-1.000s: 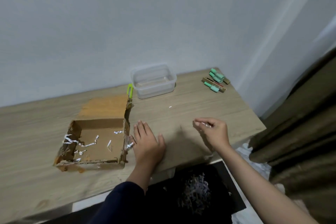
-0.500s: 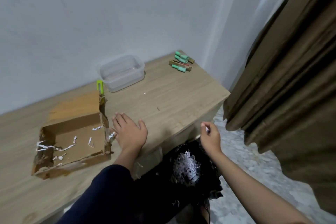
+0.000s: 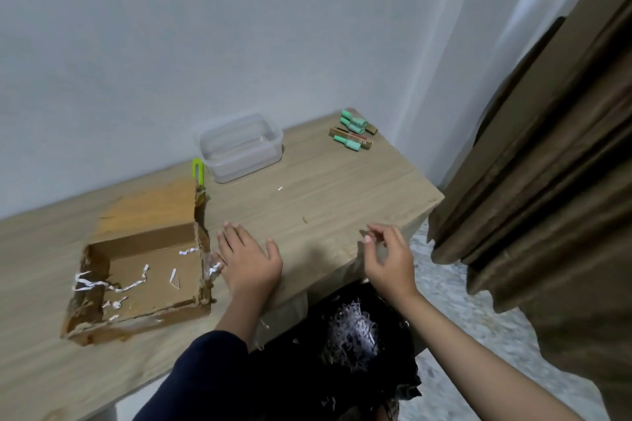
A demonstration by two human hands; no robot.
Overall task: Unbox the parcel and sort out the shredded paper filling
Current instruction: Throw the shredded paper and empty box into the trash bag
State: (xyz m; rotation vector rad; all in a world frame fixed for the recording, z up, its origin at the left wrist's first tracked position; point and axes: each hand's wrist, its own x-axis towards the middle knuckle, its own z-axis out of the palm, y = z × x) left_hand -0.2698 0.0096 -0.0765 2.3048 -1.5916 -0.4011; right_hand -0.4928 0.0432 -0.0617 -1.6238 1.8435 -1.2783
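Cardboard box (image 3: 143,263): open, on the surface (image 3: 325,202), touching the outer edge of the flat, empty left hand (image 3: 248,261); a few shredded paper strips (image 3: 113,285) lie inside, leftward of that nearer grip, long axes running roughly left-right. Right hand (image 3: 388,258): over the near surface edge above the black bag (image 3: 369,352) of shreds, fingers loosely spread, apparently holding nothing.

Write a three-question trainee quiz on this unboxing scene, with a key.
1. True or false: the cardboard box still holds a few shredded paper strips.
2. Where does the left hand rest? A) inside the box B) flat on the table beside the box C) on the clear plastic container
3. Fill in: most of the shredded paper sits in the black ____ below the table edge.

Key: 1 true; 2 B; 3 bag
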